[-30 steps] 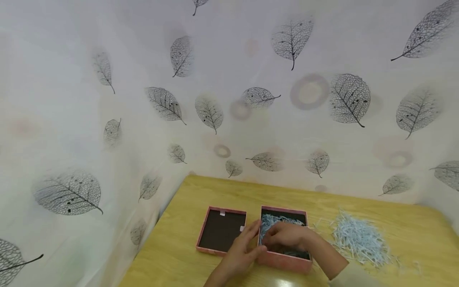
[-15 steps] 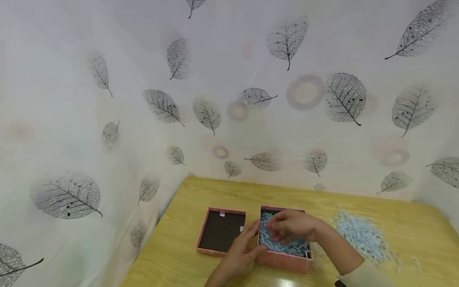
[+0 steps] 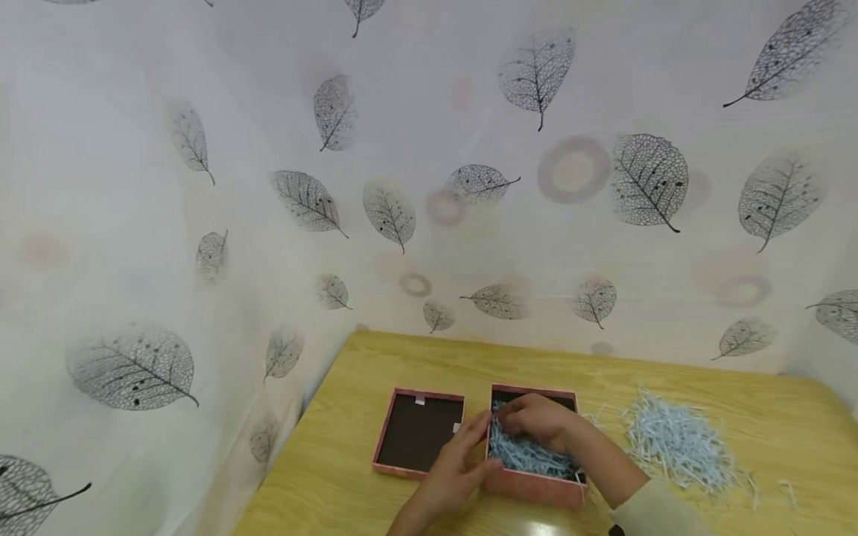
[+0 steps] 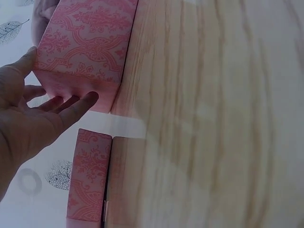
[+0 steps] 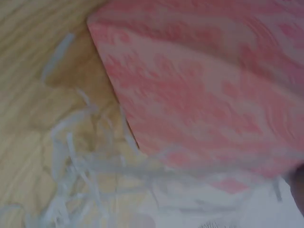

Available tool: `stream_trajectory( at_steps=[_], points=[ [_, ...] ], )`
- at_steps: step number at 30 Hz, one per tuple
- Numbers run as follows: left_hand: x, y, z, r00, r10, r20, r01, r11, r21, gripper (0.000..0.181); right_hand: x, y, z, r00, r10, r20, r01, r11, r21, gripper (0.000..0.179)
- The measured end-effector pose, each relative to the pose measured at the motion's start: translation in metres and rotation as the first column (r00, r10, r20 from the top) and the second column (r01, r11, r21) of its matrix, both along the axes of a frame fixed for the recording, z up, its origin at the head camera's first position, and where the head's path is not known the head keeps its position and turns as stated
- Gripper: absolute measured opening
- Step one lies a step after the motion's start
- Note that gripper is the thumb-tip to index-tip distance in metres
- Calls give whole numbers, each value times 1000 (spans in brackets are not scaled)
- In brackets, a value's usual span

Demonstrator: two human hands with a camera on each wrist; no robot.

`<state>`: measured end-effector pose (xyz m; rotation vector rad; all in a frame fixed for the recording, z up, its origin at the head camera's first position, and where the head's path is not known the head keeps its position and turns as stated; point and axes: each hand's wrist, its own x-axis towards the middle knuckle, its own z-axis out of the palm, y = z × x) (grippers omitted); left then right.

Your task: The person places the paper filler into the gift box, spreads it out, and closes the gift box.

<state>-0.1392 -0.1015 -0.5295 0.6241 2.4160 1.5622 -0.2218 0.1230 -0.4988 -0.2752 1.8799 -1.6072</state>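
A pink patterned box point(image 3: 536, 487) with a dark inside stands on the table, filled with pale blue shredded paper point(image 3: 532, 455). My left hand point(image 3: 452, 469) rests against its left side, fingers extended; in the left wrist view, those fingers point(image 4: 78, 108) touch the side wall, with the thumb at the corner. Inside the box, my right hand point(image 3: 539, 423) reaches down into the paper with bent fingers, and its fingertips are hidden. The right wrist view shows the box wall point(image 5: 199, 90) and loose paper strips point(image 5: 71, 185), blurred.
Left of the box lies its shallow lid point(image 3: 418, 433), dark inside up, with small white tabs. A heap of blue shredded paper point(image 3: 680, 439) sits on the wooden table point(image 3: 429, 357) at the right, with stray strips around it. Leaf-patterned walls point(image 3: 482, 238) border the table.
The right hand rose from low in the box, showing paper across the front part, then dipped back into the paper towards the back left. The left hand stayed at the box's side.
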Motion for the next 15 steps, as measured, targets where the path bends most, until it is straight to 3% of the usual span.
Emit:
stream_trajectory(
  at_steps=[8,11,15],
  points=[
    [0,2,1,1000,21,-15,-21,1000,12,74,11,44,51,1000,-5,29,8,994,-110,45],
    [1,2,1,1000,23,-10,-23,1000,18,74,25,51,53,998,4,61,3,994,-108,41],
    [0,3,0,999,24,-21,-24,1000,15,74,46,45,40,993,7,114,3,996,-89,34]
  ],
)
